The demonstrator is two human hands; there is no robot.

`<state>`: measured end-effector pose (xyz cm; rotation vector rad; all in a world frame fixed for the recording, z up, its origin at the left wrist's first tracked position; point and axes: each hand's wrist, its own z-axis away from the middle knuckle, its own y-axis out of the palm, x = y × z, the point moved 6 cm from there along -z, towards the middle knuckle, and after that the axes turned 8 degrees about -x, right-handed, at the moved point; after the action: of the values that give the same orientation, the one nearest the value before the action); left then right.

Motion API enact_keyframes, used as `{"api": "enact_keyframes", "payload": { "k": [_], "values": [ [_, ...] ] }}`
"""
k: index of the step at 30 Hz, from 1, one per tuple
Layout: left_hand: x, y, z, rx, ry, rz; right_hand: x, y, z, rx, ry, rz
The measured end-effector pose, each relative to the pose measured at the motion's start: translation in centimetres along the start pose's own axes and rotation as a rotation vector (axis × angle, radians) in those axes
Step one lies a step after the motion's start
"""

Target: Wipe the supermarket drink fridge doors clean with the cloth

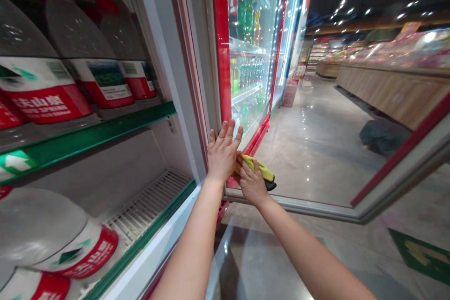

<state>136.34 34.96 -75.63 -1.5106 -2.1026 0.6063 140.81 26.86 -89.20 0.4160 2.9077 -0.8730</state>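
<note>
My left hand (224, 152) has its fingers spread, palm against the hinge side of the open glass cooler door, near its red-edged frame (220, 42). Nothing shows in it. Just to its right, my right hand (251, 180) holds a yellow cloth (258, 167) with a dark edge against the lower corner of the door glass. The cloth sticks out past the fingers. The door's grey bottom rail (298, 206) runs below both hands toward the right.
At left, the cooler's green-edged shelf (87, 133) bears large water bottles (45, 89) with red caps. More bottles lie on the lower rack (147, 201). Beyond the glass are another lit cooler and a wooden display counter (393, 89). A green floor sign (422, 253) is at lower right.
</note>
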Motion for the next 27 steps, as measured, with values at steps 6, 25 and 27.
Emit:
{"api": "enact_keyframes", "payload": {
  "k": [6, 25, 27],
  "values": [
    [0.0, 0.3, 0.0, -0.012, -0.017, 0.008, 1.4, 0.9, 3.2, 0.155, -0.216, -0.175],
    [-0.5, 0.6, -0.2, -0.03, -0.067, 0.03, -1.3, -2.2, 1.5, -0.049, -0.209, 0.024],
    [-0.5, 0.5, -0.4, -0.017, -0.078, 0.016, -2.2, -2.8, 0.1, -0.045, -0.215, 0.039]
  ]
}}
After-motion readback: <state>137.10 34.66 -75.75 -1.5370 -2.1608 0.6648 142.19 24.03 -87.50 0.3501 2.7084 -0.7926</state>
